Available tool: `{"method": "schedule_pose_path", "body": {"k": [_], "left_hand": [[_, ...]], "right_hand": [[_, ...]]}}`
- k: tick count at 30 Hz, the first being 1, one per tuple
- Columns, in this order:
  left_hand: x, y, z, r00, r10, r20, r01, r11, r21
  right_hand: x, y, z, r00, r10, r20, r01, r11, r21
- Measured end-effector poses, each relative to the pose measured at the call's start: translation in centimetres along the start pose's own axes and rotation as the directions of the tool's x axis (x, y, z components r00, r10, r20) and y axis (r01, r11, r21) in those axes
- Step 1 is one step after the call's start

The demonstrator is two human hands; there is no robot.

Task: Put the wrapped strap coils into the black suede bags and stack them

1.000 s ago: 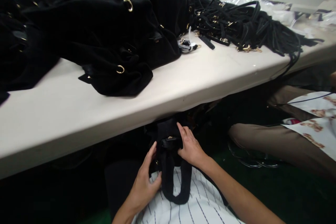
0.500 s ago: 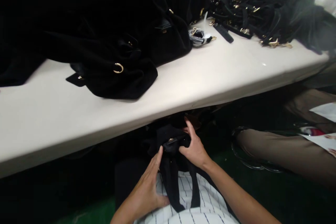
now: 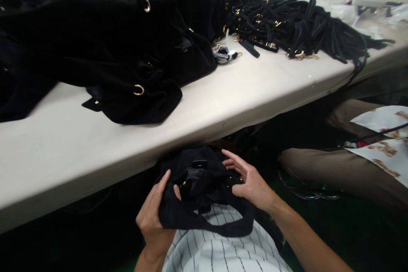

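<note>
A black fabric handbag (image 3: pixel 180 214) lies on my lap, below the table edge. Its mouth is spread, and a looped handle hangs toward me over my striped top. My left hand (image 3: pixel 154 214) grips the bag's left side, its thumb tip showing inside the rim and its fingers outside. On the right side, my right hand (image 3: pixel 253 182) holds the rim between thumb and fingers, near small gold-coloured fittings. A dark tab (image 3: pixel 199 164) with a gold stud shows at the far rim. The inside of the bag is too dark to make out.
Black bags with gold rings (image 3: pixel 137 106) are piled on the white table (image 3: pixel 204 114) at left. Further right lie a heap of black straps (image 3: pixel 280 29) with gold clasps and a small wrapped bundle (image 3: pixel 225 55). A seated person's leg (image 3: pixel 315 170) is at right.
My hands have moved apart, and the bag between them has widened and opened. Its handle now forms a broad loop toward me. The camera view has shifted slightly.
</note>
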State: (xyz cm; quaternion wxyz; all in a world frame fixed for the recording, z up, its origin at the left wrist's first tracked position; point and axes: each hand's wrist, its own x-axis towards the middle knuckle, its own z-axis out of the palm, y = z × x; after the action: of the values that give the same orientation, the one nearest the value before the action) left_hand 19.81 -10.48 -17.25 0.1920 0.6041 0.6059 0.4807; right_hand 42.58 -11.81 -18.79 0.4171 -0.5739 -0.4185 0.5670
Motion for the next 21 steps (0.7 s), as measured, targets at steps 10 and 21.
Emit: {"method": "schedule_pose_path", "body": {"k": [10, 21], "left_hand": [[-2.8, -2.3, -0.8, 0.982, -0.05, 0.181, 0.069, 0.993, -0.099], [-2.0, -3.8, -0.4, 0.777, 0.488, 0.398, -0.396, 0.87, -0.295]], "right_hand": [[0.9, 0.6, 0.2, 0.999, 0.041, 0.035, -0.029, 0.954, -0.299], [-0.3, -0.7, 2.3, 0.991, -0.123, 0.045, 0.11, 0.588, -0.801]]}}
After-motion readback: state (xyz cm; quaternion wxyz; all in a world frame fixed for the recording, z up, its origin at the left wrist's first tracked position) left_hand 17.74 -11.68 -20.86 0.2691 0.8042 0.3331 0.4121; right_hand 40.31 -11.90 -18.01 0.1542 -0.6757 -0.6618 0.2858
